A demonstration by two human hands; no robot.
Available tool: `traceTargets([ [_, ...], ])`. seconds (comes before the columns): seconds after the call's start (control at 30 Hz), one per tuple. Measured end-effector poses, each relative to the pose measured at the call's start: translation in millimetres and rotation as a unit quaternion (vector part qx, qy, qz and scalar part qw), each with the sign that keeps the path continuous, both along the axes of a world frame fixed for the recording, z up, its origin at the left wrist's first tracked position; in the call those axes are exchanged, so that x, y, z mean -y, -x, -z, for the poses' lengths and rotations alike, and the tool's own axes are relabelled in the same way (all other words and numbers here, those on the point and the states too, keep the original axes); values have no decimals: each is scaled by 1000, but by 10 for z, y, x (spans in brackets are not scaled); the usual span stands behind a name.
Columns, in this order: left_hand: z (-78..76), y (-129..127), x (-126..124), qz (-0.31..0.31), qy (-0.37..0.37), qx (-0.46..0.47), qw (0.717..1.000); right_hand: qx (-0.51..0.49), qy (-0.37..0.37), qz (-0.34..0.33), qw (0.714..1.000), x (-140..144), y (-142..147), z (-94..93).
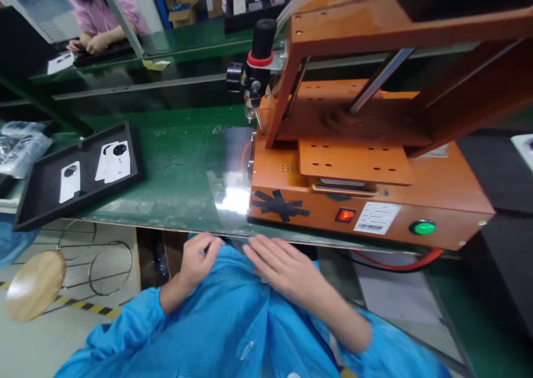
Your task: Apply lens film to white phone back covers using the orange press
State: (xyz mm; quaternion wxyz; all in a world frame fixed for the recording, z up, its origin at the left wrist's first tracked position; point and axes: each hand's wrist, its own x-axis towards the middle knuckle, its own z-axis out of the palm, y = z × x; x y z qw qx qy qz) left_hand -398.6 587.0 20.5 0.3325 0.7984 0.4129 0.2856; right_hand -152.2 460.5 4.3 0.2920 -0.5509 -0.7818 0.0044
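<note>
On the green workbench [175, 161] stands an orange press [358, 164], its control panel facing the person and its base's long axis running left to right, roughly along the front edge; it lies beyond and rightward of the fingers, apart from them. The left hand [200, 262] curls loosely; the right hand [285, 268] has its fingers straight, close together; both look empty.

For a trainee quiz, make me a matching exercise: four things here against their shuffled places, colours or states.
1. Right hand
2. Tray
3. Stool
4. Press machine

A. Black, holding white panels
B. Orange, with a glowing green button
C. Bare, near the front edge of the bench
D. Round-topped, pale wood

Pairs: 1-C; 2-A; 3-D; 4-B
</note>
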Motion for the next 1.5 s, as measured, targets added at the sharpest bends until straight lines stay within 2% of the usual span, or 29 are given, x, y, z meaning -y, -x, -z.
traceTargets([
  [0.07, 10, 61, 162, 59, 77, -16, 995, 34, -9, -31, 999, -205, 332, 225],
  [0.13, 50, 142, 215, 91, 143, -27, 985, 52, -30, -22, 998, -369, 477, 357],
  [0.2, 102, 228, 191, 92, 184, -32, 978, 31, -71, -2, 997, -424, 489, 380],
  [0.3, 153, 312, 130, 52, 264, 19, 963, -31, -117, -19, 992, -298, 427, 241],
  [0.33, 156, 316, 120, 31, 316, 66, 946, -50, -119, -42, 991, -223, 415, 170],
  [0.4, 137, 287, 106, -26, 421, 187, 887, -74, -109, -97, 986, -72, 417, 35],
  [0.47, 100, 228, 74, -96, 459, 281, 837, -78, -91, -147, 982, 44, 445, -52],
  [0.5, 82, 198, 46, -129, 452, 309, 827, -77, -81, -164, 980, 82, 464, -71],
  [0.57, 59, 154, -28, -168, 419, 335, 827, -82, -57, -184, 978, 113, 499, -72],
  [0.7, 54, 150, -166, -179, 357, 351, 847, -105, 44, -194, 974, 39, 509, -80],
  [0.8, 32, 179, -229, -180, 317, 330, 871, -141, 115, -222, 958, -91, 466, -198],
  [0.87, -5, 184, -251, -162, 303, 296, 891, -197, 95, -202, 955, -211, 462, -303],
  [0.93, -51, 166, -253, -139, 301, 263, 906, -229, 33, -120, 965, -371, 504, -386],
  [1.0, -97, 129, -233, -123, 292, 238, 918, -212, -44, -42, 975, -565, 580, -425],
  [1.07, -144, 92, -197, -110, 266, 214, 934, -165, -97, -9, 981, -761, 661, -421],
  [1.17, -217, 79, -136, -84, 208, 166, 960, -100, -133, -6, 986, -956, 743, -370],
  [1.3, -288, 173, -107, -21, 74, 56, 995, -81, -133, -7, 988, -974, 767, -310],
  [1.4, -298, 261, -125, 31, -40, -32, 998, -100, -112, -15, 989, -931, 764, -295],
  [1.5, -288, 311, -111, 53, -85, -90, 991, -123, -101, -21, 987, -926, 790, -298],
])
